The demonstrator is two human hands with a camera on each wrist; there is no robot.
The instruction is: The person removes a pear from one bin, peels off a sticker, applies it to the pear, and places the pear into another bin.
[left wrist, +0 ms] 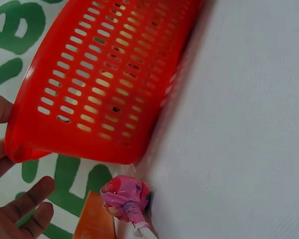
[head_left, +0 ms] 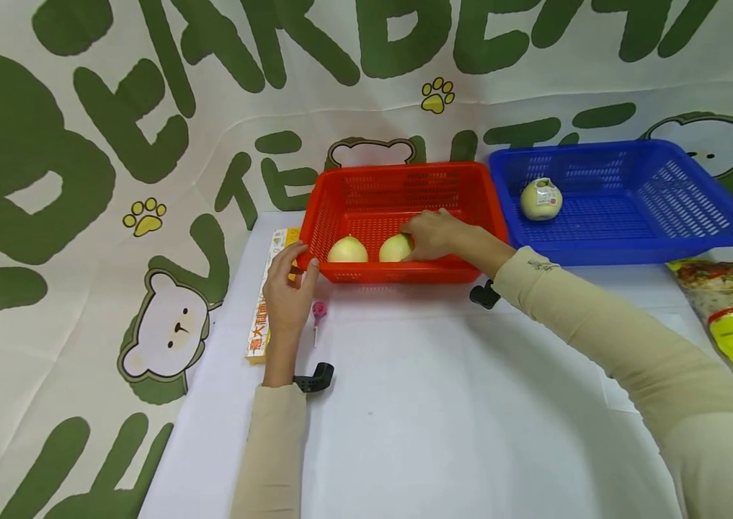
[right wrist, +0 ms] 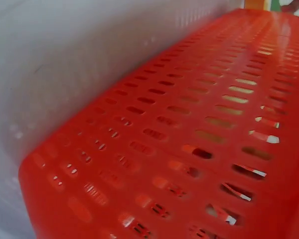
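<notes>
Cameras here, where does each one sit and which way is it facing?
Head: above the table, facing forward and down at the red basket; both hands and sleeves show.
Left wrist: low by the left hand, facing the basket's outer corner and a lollipop.
Right wrist: at the basket's front wall; no hand shows.
All three share the red basket.

The setting is a staged recording station rather than a lived-in room: a printed cloth backdrop (head_left: 145, 108) with green lettering, cartoon bears and yellow paw prints covers the whole rear and drapes down the left side. A table (head_left: 444, 418) under a plain white cover carries a red basket (head_left: 398, 189) and a blue basket (head_left: 625, 194) side by side, with packaged food (head_left: 732, 306) at the right edge. No household, shop or office fittings are visible.
</notes>
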